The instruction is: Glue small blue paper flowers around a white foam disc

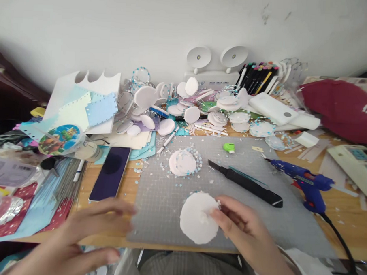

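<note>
Between the thumb and fingers of my right hand [243, 227] is a round white disc [198, 219], held by its right edge over the front of the grey cutting mat [159, 205]. My left hand [84, 234], slightly blurred, hovers at the left over the table's front edge, fingers apart and holding nothing. Behind the held disc, a small stack of white discs with blue beads [183, 162] lies on the mat. A black-handled cutter [248, 185] rests right of that stack, and a small green object [228, 147] sits farther back.
At the right lies a blue glue gun [303, 179] with its cord running off the front. A dark phone [110, 174] is left of the mat. Many white discs [145, 97] and beaded pieces are heaped along the wall, beside a group of markers [260, 78].
</note>
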